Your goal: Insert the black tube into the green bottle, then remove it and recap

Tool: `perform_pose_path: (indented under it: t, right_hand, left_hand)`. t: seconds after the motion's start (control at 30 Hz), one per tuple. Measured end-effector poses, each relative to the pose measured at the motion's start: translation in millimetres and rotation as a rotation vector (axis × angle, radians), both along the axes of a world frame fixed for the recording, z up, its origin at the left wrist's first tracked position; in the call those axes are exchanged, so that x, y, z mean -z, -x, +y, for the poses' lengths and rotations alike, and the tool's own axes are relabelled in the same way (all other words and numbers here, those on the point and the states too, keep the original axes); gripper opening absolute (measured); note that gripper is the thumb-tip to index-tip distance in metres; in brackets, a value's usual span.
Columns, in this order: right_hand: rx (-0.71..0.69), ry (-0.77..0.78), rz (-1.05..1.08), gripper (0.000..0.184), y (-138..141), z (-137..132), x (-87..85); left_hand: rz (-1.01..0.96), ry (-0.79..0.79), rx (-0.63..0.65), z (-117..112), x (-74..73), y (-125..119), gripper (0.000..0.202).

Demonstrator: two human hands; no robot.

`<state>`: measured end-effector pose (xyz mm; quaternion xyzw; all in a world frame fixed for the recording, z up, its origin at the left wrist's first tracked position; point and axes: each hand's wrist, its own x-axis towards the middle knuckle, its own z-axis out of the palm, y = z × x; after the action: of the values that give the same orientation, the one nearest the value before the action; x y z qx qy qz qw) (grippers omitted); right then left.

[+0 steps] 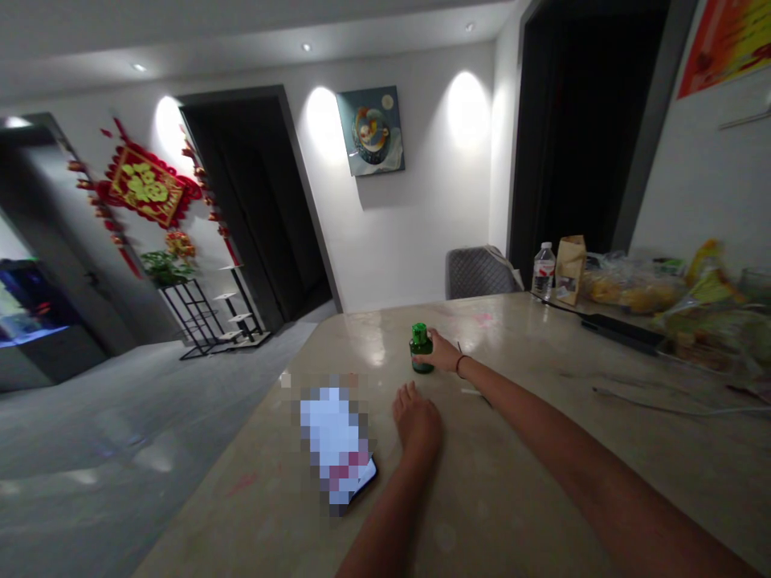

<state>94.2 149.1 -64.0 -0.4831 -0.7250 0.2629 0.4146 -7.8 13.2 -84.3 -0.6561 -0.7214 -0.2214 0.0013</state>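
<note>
A small green bottle point(421, 360) with a bright green cap stands upright on the table point(271, 482). From its right side my right hand point(444, 352) grips it, fingers wrapped around the body; a thin dark band circles that wrist. Nearer to me, my left hand point(417, 417) rests on the tabletop just below the bottle, its fingers loosely apart and nothing seen in them. To the left of that hand lies a phone point(331, 437) with a lit screen, mostly pixelated.
At the right are a water bottle point(544, 273), a paper bag point(570, 269), plastic bags of yellow food point(632, 285), a long black object point(623, 332) and a white cable point(662, 409). A grey chair point(479, 274) stands beyond the table's far edge.
</note>
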Motion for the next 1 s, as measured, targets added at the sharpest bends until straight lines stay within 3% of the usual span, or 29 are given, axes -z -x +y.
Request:
perform_pose_path:
  t: [0.17,0.3,0.43,0.57,0.63,0.7,0.77,0.87,1.0]
  right_hand:
    - [0.058,0.008,-0.02,0.065,9,1,1.2]
    - [0.076,0.073,0.101,0.069,-7,-4,7.4]
    - [0.189,-0.041,0.271,0.056,-33,-23,10.4]
    - [0.314,-0.151,0.26,0.021,-57,-56,7.4]
    - [0.284,-0.134,0.246,0.03,-64,-77,5.6]
    - [0.176,-0.021,0.301,0.043,-68,-98,4.6]
    - [-0.016,0.238,0.443,0.046,-70,-116,4.1]
    - [-0.392,0.726,0.683,0.053,-75,-131,3.7]
    - [-0.746,1.088,0.792,0.062,-89,-133,5.6]
  left_hand:
    - [-0.073,-0.055,0.028,0,0.9,1,0.045]
    - [-0.219,-0.171,0.061,3,1.0,6,0.028]
    - [-0.336,-0.313,0.085,5,-3.3,9,0.005]
    - [-0.434,-0.45,0.161,2,-10.2,8,0.026]
    - [-0.532,-0.429,0.17,-1,-14.5,6,0.035]
    - [-0.681,-0.326,0.173,-3,-19.7,4,0.045]
    - [-0.883,-0.152,0.25,-4,-25.7,2,0.053]
    - [-1.232,0.231,0.493,-4,-33.7,2,0.06]
    - [-1.603,0.768,0.767,-3,-38.7,14,0.065]
